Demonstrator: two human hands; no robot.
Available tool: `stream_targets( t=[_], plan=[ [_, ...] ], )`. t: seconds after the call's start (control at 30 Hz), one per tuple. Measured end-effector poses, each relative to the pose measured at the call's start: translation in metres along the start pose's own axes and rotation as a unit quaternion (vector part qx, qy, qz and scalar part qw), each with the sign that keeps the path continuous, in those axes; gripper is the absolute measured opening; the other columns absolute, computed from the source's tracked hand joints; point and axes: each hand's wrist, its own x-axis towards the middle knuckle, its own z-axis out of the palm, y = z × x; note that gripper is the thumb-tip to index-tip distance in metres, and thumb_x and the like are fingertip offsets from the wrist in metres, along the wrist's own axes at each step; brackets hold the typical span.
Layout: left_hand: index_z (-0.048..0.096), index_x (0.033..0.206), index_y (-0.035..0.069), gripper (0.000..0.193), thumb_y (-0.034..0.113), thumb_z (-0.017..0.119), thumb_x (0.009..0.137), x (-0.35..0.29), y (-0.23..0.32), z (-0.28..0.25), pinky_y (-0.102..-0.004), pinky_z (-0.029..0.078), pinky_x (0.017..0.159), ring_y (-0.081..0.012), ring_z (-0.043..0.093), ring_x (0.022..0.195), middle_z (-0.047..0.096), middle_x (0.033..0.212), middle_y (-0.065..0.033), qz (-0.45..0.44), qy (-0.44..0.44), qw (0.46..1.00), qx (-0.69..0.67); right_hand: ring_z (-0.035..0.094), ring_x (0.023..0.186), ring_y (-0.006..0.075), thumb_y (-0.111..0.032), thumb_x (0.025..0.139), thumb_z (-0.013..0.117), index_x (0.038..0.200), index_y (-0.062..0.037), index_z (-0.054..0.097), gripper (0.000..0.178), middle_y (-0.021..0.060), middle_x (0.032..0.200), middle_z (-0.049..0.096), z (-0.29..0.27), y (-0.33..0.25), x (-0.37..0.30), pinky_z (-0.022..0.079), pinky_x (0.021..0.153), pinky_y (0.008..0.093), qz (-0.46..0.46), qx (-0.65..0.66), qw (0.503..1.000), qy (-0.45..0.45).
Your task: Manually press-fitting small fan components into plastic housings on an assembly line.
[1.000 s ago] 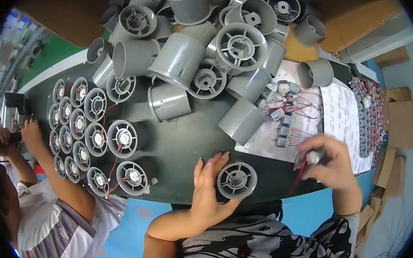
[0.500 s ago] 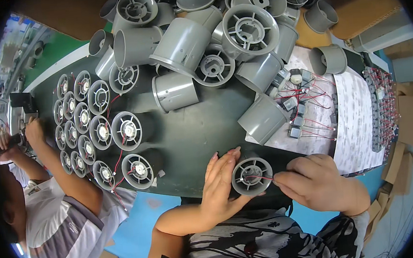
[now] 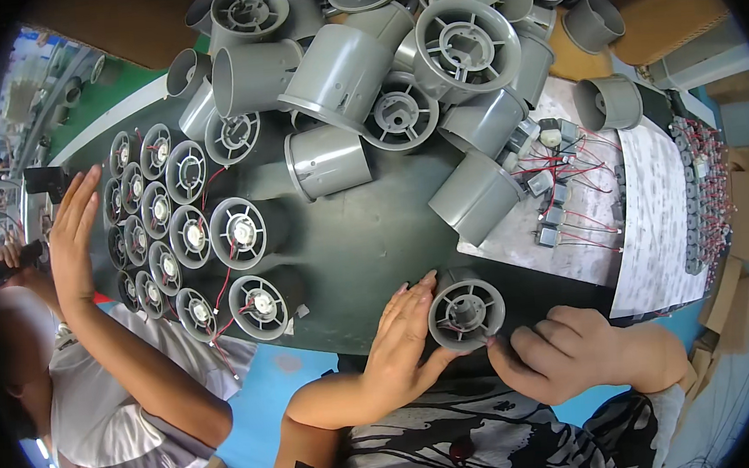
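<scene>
My left hand is wrapped around the left side of a grey plastic fan housing. The housing stands at the table's near edge, its spoked ring and round hub facing up. At the housing's lower right rim is my right hand, fingers curled and thumb and forefinger close to the rim. What those fingers pinch, if anything, is too small to make out. Beyond my hands another grey housing lies on its side. To its right, small motors with red and black wires lie on printed paper.
A heap of grey housings fills the far side. Several housings with white centres and red wires stand in rows at left. Motors line the right edge beside paper. A co-worker's raised hand is at far left.
The red wire that stretched from the housing to my right fingers no longer shows there. My right hand has come down a little by the rim. The co-worker's hand has risen with fingers spread.
</scene>
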Motion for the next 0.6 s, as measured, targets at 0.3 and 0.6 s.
stream_targets(
  t=[0.3,0.6],
  plan=[
    [0.053,0.072,-0.007,0.022,0.003,0.068,0.06,-0.004,0.001,0.001,-0.0378,0.046,0.074,-0.0313,0.057,0.084,0.056,0.091,-0.0203,0.073,0.016,0.997,0.021,0.048,0.055,0.0151,-0.02,0.066,0.057,0.08,-0.0104,0.056,0.017,0.0024,0.075,0.047,0.007,0.012,0.018,0.037,0.048,0.0239,0.139,0.221,0.954,-0.149],
    [0.05,0.058,-0.001,0.013,0.0,0.062,0.063,0.002,0.004,-0.001,-0.0369,0.043,0.071,-0.0303,0.052,0.087,0.055,0.083,-0.0105,0.024,0.044,0.999,0.018,0.048,0.058,0.0126,-0.016,0.062,0.057,0.086,-0.0111,0.055,0.025,0.004,0.08,0.047,-0.017,0.006,0.019,0.037,0.047,0.0231,0.116,0.129,0.973,-0.154]
  ],
)
